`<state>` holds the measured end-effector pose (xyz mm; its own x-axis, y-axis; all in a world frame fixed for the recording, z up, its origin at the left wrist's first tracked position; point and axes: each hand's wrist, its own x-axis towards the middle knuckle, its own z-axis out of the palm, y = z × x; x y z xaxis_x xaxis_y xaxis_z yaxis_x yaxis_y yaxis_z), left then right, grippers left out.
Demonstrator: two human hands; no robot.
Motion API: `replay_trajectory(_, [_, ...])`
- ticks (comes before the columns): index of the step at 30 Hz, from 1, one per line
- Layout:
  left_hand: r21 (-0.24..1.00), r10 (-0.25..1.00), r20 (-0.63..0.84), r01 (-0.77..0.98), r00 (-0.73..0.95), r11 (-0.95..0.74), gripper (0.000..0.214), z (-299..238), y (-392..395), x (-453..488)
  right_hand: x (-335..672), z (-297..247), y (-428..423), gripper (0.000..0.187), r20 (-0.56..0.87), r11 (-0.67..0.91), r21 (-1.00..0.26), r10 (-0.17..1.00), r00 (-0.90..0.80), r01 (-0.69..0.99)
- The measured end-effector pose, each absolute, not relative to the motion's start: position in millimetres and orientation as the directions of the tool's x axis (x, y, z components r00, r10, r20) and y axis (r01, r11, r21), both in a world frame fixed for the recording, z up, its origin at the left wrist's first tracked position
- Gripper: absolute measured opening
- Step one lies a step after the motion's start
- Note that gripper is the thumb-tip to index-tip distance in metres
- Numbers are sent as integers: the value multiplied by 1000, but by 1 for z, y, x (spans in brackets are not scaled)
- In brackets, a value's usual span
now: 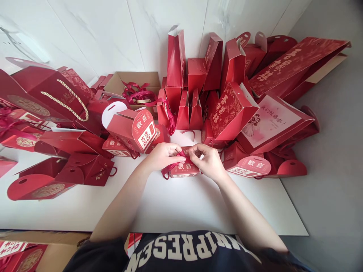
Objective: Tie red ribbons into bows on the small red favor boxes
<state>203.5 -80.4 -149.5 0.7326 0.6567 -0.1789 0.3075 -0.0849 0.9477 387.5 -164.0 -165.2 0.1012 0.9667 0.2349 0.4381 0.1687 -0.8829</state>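
A small red gift box (185, 170) with pale lettering stands on the white table in front of me, between my hands. My left hand (166, 155) is closed, pinching a dark red ribbon (173, 166) at the top of this box. On the other side, my right hand (206, 158) has its thumb and forefinger pressed together at the box's top, close to the ribbon. What lies between those right fingertips is too small to make out. Part of the box top is hidden behind my fingers.
An open cardboard carton (113, 87) holding loose red ribbons (137, 92) stands at the back. Many red boxes crowd both sides, among them a box with rope handles (53, 90) and a picture-fronted box (266, 119). The white table (181, 211) ends near a grey wall.
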Motion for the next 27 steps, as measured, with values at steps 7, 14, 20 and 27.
replay_trajectory(7, [927,664,-176,350,726,-137,25,-151,-80,204,387,-161,-165,12,246,194,-842,969,37,503])
replay_trajectory(14, [951,622,-222,309,751,-34,24,-143,-81,202,388,-166,-165,6,258,184,-874,960,107,450])
replay_trajectory(20, [950,604,-237,311,761,-19,25,-140,-81,201,394,-167,-166,14,246,216,-864,969,7,455])
replay_trajectory(27, [938,631,-221,340,744,-72,23,-136,-81,201,396,-174,-163,9,218,209,-900,976,-21,381])
